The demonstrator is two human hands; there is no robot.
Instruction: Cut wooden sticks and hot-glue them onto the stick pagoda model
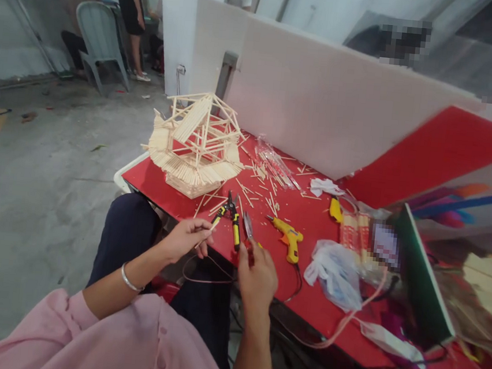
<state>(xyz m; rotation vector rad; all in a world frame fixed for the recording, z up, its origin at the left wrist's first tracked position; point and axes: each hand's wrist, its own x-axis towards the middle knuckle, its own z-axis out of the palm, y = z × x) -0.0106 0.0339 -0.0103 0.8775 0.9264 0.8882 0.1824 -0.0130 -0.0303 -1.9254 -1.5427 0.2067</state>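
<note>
A person's left hand (186, 238) is pinching a thin wooden stick (207, 231) just in front of the stick model house (195, 145), while the right hand (256, 278) is gripping small scissors (248, 228) beside the pliers (231, 215); an off-line snip could splinter the stick or nick a finger.
</note>
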